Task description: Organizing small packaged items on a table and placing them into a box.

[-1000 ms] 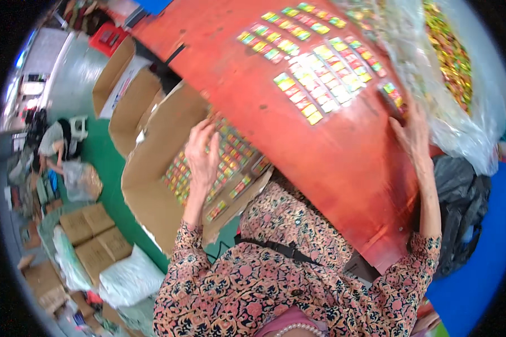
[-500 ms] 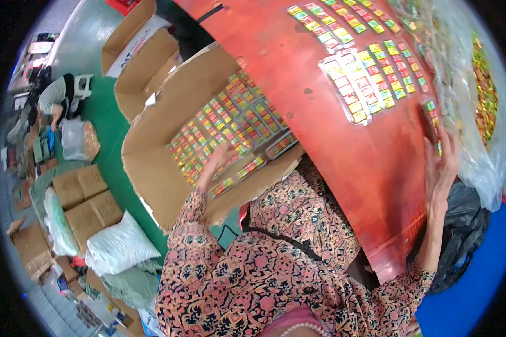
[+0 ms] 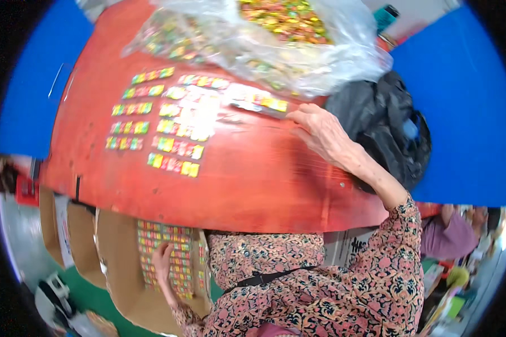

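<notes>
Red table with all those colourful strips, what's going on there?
A person is busy with both hands. The right hand is at the end of a strip of small colourful pieces on the red table; I can't tell if it grips it. The left hand is inside a cardboard box, at similar strips. More strips lie roughly in two columns on the table, near a clear plastic bag holding shiny loose pieces.
</notes>
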The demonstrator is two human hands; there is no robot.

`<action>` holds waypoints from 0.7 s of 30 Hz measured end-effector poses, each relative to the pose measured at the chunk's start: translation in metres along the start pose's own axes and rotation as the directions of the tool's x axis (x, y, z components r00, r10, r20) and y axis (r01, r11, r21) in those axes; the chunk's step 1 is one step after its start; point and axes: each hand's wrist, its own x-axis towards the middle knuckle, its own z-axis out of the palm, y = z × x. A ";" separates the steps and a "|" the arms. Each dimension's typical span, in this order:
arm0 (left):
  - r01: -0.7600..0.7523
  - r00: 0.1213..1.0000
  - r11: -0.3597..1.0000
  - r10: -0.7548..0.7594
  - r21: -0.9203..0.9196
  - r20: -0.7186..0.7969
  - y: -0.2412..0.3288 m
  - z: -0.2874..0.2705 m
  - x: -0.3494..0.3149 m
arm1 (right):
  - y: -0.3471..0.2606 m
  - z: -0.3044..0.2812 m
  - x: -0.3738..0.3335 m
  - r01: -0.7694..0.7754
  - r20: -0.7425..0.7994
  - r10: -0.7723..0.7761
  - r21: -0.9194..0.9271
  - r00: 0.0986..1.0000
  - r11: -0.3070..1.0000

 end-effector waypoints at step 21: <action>-0.461 0.883 0.887 0.456 -0.024 -0.109 0.272 -0.006 -0.023 | 0.152 -0.124 -0.181 -0.684 -0.407 0.573 -0.208 0.711 0.699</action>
